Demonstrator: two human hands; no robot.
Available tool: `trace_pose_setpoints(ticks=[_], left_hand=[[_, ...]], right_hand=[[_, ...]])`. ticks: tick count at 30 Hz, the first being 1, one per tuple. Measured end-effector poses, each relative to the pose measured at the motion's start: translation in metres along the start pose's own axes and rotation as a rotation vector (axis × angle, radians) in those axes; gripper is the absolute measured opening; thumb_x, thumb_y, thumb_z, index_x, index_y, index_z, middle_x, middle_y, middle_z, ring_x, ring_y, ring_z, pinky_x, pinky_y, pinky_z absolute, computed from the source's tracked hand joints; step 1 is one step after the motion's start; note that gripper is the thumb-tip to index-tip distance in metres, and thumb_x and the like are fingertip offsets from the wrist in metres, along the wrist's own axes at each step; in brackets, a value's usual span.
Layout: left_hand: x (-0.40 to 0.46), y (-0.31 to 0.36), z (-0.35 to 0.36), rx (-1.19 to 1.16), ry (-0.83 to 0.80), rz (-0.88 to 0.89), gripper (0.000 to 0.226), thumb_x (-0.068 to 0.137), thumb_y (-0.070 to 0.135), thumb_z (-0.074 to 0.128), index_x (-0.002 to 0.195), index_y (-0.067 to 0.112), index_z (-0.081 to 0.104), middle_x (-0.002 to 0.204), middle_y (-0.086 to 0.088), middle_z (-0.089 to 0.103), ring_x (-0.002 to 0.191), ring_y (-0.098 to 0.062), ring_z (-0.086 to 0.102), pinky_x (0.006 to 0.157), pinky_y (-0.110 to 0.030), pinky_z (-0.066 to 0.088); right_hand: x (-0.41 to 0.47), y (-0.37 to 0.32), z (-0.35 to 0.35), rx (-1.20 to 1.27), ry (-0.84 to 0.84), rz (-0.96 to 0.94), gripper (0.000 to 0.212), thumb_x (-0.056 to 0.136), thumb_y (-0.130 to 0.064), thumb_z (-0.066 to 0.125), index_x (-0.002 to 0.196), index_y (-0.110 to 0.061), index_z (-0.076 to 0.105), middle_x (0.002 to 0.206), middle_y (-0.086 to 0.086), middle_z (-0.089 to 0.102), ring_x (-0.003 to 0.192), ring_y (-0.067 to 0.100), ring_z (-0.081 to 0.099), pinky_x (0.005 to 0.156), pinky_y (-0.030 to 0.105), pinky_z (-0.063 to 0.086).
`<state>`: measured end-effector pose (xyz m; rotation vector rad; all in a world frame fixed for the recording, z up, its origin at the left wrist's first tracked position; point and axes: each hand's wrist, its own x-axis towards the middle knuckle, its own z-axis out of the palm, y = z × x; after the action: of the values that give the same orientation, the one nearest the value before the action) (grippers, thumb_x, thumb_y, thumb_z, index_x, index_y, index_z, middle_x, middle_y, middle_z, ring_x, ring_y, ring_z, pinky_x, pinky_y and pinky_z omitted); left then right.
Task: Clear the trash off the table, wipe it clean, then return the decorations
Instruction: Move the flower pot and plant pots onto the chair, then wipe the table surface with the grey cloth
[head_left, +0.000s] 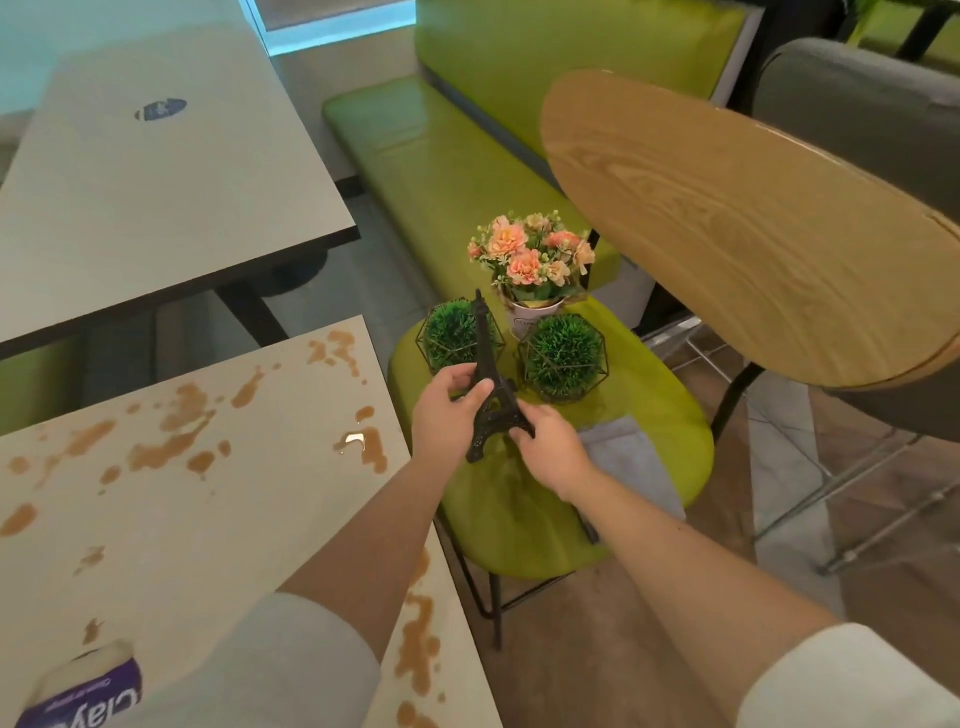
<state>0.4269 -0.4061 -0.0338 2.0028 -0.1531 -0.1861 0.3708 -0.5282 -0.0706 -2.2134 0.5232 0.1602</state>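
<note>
black metal Eiffel Tower model (491, 384) tilted above green chair seat (660, 395) | left hand (447, 415) curled round its mid-shaft; right hand (550, 447) pinched its base | brown-stained table (182, 493) beside

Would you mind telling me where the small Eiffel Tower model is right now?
Both hands hold the Eiffel Tower model over the green chair seat, right of the stained table, before two green ball plants.

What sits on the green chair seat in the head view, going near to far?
Grey folded cloth → black Eiffel Tower figurine held in both hands → round green plant ball in a wire frame → pink flower bouquet in a white pot.
</note>
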Motion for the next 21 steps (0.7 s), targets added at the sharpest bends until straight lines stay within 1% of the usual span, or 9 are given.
trace_pose_setpoints(ticks=[3, 5, 7, 9, 12, 15, 16, 19, 21], left_hand=[[0.000, -0.001, 0.004, 0.000, -0.010, -0.016, 0.030, 0.095, 0.034, 0.059, 0.124, 0.026, 0.058, 0.113, 0.009, 0.060, 0.102, -0.009, 0.058, 0.084, -0.020, 0.046], [-0.002, -0.002, 0.006, 0.005, -0.010, -0.008, 0.033, 0.096, 0.033, 0.057, 0.128, 0.026, 0.056, 0.116, 0.010, 0.060, 0.103, -0.007, 0.058, 0.076, -0.011, 0.043], [-0.005, -0.004, 0.007, 0.011, -0.017, -0.004, 0.037, 0.097, 0.032, 0.056, 0.133, 0.024, 0.053, 0.120, 0.011, 0.059, 0.105, -0.005, 0.056, 0.074, -0.005, 0.039], [-0.012, -0.005, 0.011, -0.019, -0.009, -0.014, 0.041, 0.096, 0.029, 0.058, 0.136, 0.021, 0.050, 0.118, 0.012, 0.057, 0.108, -0.006, 0.055, 0.082, -0.011, 0.042], [-0.029, -0.012, 0.021, 0.026, 0.125, -0.021, 0.041, 0.092, 0.027, 0.063, 0.131, 0.020, 0.052, 0.118, 0.010, 0.056, 0.112, -0.009, 0.052, 0.095, -0.026, 0.043], [-0.055, -0.023, 0.037, 0.110, 0.225, -0.016, 0.030, 0.091, 0.027, 0.064, 0.119, 0.027, 0.052, 0.110, 0.009, 0.051, 0.103, -0.010, 0.051, 0.088, -0.027, 0.045], [-0.062, -0.027, 0.043, 0.131, 0.191, -0.001, 0.025, 0.091, 0.029, 0.063, 0.113, 0.030, 0.050, 0.105, 0.010, 0.051, 0.097, -0.010, 0.053, 0.084, -0.028, 0.048], [-0.079, -0.039, 0.064, 0.308, -0.042, -0.020, 0.017, 0.092, 0.045, 0.057, 0.103, 0.035, 0.050, 0.088, 0.013, 0.056, 0.081, -0.010, 0.058, 0.067, -0.031, 0.051], [-0.084, -0.043, 0.074, 0.441, -0.149, -0.053, 0.026, 0.090, 0.058, 0.052, 0.100, 0.033, 0.054, 0.087, 0.012, 0.059, 0.082, -0.013, 0.060, 0.064, -0.031, 0.050]], right_hand=[[-0.003, 0.002, -0.004, 0.013, -0.025, 0.013, 0.050, 0.102, -0.016, 0.046, 0.150, -0.014, 0.034, 0.152, 0.006, 0.037, 0.138, 0.024, 0.037, 0.110, 0.027, 0.030], [-0.007, 0.004, -0.006, 0.035, -0.037, 0.011, 0.049, 0.102, -0.014, 0.044, 0.150, -0.013, 0.035, 0.154, 0.006, 0.036, 0.140, 0.023, 0.034, 0.110, 0.025, 0.028], [-0.012, 0.006, -0.010, 0.060, -0.020, 0.008, 0.047, 0.102, -0.014, 0.046, 0.148, -0.013, 0.038, 0.152, 0.006, 0.038, 0.139, 0.023, 0.035, 0.110, 0.025, 0.027], [-0.018, 0.011, -0.014, 0.041, 0.060, 0.016, 0.045, 0.100, -0.018, 0.051, 0.145, -0.018, 0.045, 0.147, 0.005, 0.045, 0.137, 0.024, 0.036, 0.113, 0.033, 0.028], [-0.029, 0.020, -0.025, -0.080, 0.227, 0.043, 0.034, 0.098, -0.023, 0.053, 0.131, -0.028, 0.058, 0.132, 0.000, 0.055, 0.129, 0.024, 0.036, 0.109, 0.040, 0.026], [-0.039, 0.036, -0.038, -0.155, 0.312, 0.105, 0.026, 0.098, -0.024, 0.052, 0.121, -0.029, 0.063, 0.127, 0.000, 0.054, 0.128, 0.026, 0.034, 0.106, 0.040, 0.022], [-0.041, 0.042, -0.042, -0.202, 0.331, 0.135, 0.026, 0.099, -0.025, 0.051, 0.122, -0.030, 0.062, 0.128, 0.000, 0.054, 0.127, 0.026, 0.035, 0.105, 0.041, 0.023], [-0.049, 0.063, -0.050, -0.355, 0.369, 0.267, 0.033, 0.099, -0.023, 0.047, 0.130, -0.031, 0.055, 0.131, 0.004, 0.051, 0.123, 0.028, 0.037, 0.100, 0.041, 0.026], [-0.056, 0.077, -0.052, -0.392, 0.354, 0.355, 0.038, 0.099, -0.023, 0.045, 0.136, -0.025, 0.049, 0.133, 0.008, 0.046, 0.124, 0.031, 0.036, 0.101, 0.042, 0.027]])
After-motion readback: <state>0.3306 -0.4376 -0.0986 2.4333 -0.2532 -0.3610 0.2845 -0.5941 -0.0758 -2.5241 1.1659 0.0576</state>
